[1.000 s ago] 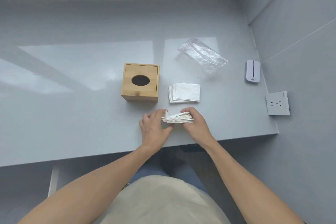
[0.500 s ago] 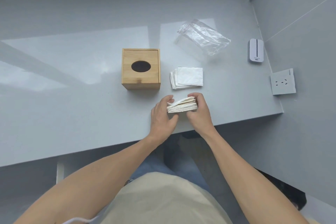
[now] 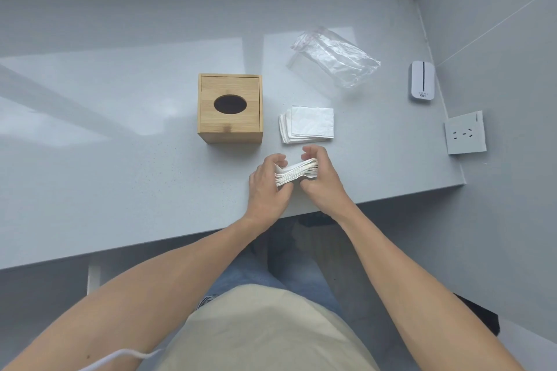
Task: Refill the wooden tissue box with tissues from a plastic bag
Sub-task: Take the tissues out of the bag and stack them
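Note:
A square wooden tissue box (image 3: 229, 108) with a dark oval slot in its lid stands upright on the grey counter (image 3: 120, 166). Right of it lies a flat pile of white tissues (image 3: 307, 124). Behind that pile rests an empty-looking clear plastic bag (image 3: 334, 57). Near the counter's front edge, my left hand (image 3: 266, 187) and my right hand (image 3: 321, 182) grip a second stack of white tissues (image 3: 297, 175) from either side, held on edge just above the surface.
A small white device (image 3: 422, 81) stands against the right wall, with a white wall socket (image 3: 465, 132) nearer to me. The counter's front edge runs just below my wrists. My lap in beige cloth and jeans fills the bottom.
Both hands still squeeze the same tissue stack; it has tilted slightly, right end higher. The camera has tipped, so everything sits a little differently in view.

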